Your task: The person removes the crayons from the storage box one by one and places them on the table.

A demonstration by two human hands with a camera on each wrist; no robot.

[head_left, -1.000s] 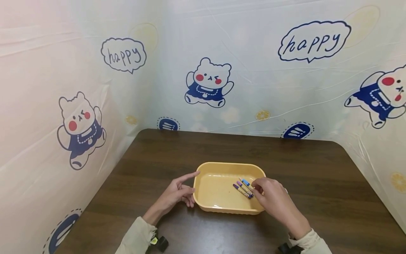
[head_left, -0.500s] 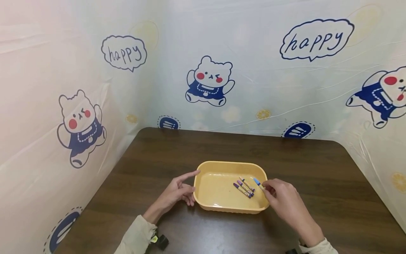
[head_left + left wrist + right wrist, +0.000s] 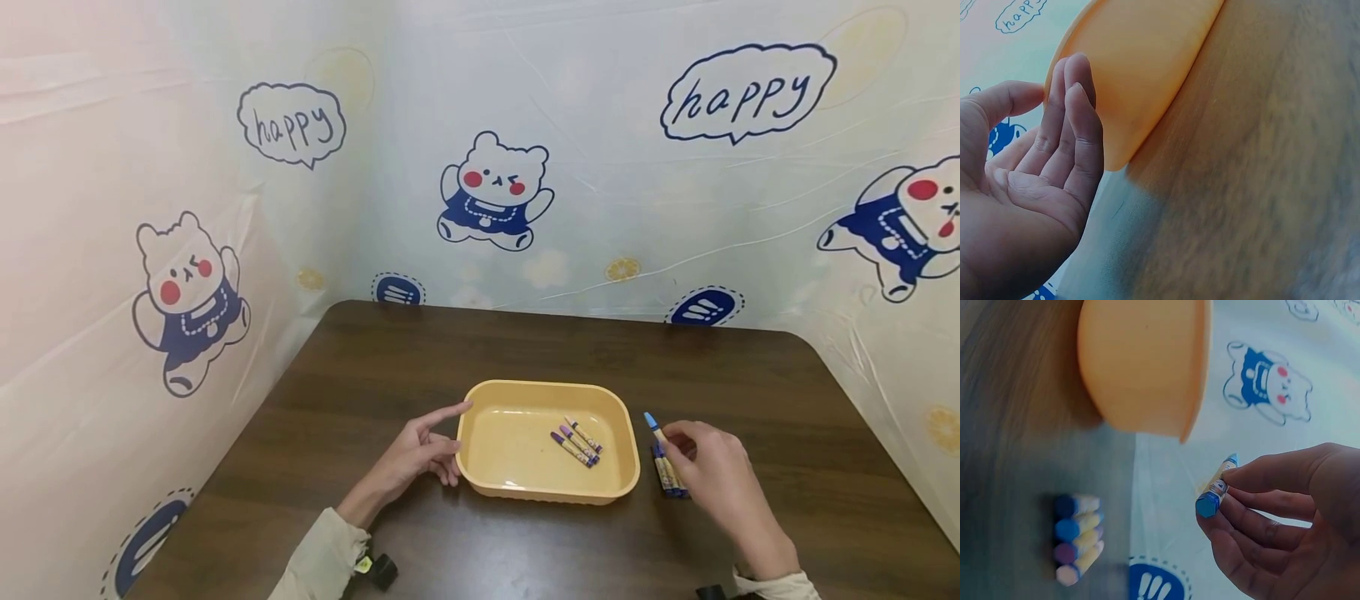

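The right hand [image 3: 708, 471] pinches a blue crayon [image 3: 655, 426] between thumb and fingertips, just to the right of the yellow tray [image 3: 547, 493] and above a small row of crayons [image 3: 667, 477] lying on the worktop [image 3: 525, 350]. The right wrist view shows what the head view cannot: that row [image 3: 1077, 539] is four crayons side by side, seen end-on, and the held crayon [image 3: 1216, 487] hangs clear of them, not touching the tray's outer wall [image 3: 1141, 362]. The left hand [image 3: 420, 457] holds nothing; its fingers are straight and relaxed, the forefinger reaching to the tray's left rim. In the left wrist view its fingertips [image 3: 1069, 81] lie close against the tray's side [image 3: 1141, 69]; whether they touch I cannot tell. Only the head view looks into the tray, where three more crayons [image 3: 576, 442] lie slantwise right of centre, well apart from the left hand.
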